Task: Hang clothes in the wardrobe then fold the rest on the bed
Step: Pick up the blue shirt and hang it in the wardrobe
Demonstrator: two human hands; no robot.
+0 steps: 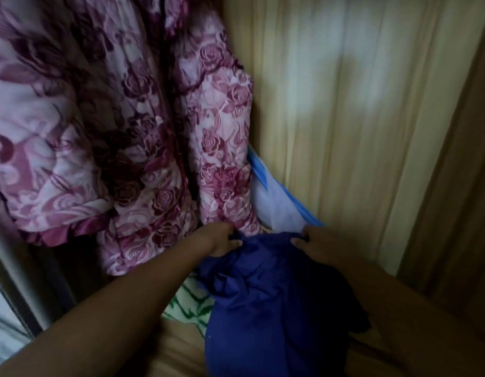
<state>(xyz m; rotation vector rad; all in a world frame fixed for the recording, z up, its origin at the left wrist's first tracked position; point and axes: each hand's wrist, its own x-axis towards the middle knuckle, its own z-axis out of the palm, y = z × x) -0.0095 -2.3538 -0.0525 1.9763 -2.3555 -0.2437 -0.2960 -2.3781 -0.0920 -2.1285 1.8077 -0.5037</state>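
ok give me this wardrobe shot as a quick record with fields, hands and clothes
place: inside a wardrobe, wooden wardrobe wall at right
left hand: grips top edge of blue garment
right hand: grips the same edge, other side
hanging: floral quilted garment, upper left
behind: pale blue and white cloth against the wall
below: green patterned cloth, partly under the blue garment

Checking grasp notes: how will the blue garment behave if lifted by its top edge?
Probably floppy: the blue garment sags in deep folds below the left hand and right hand. Likely light, as they grip only its top edge. May drag on the green cloth beneath.
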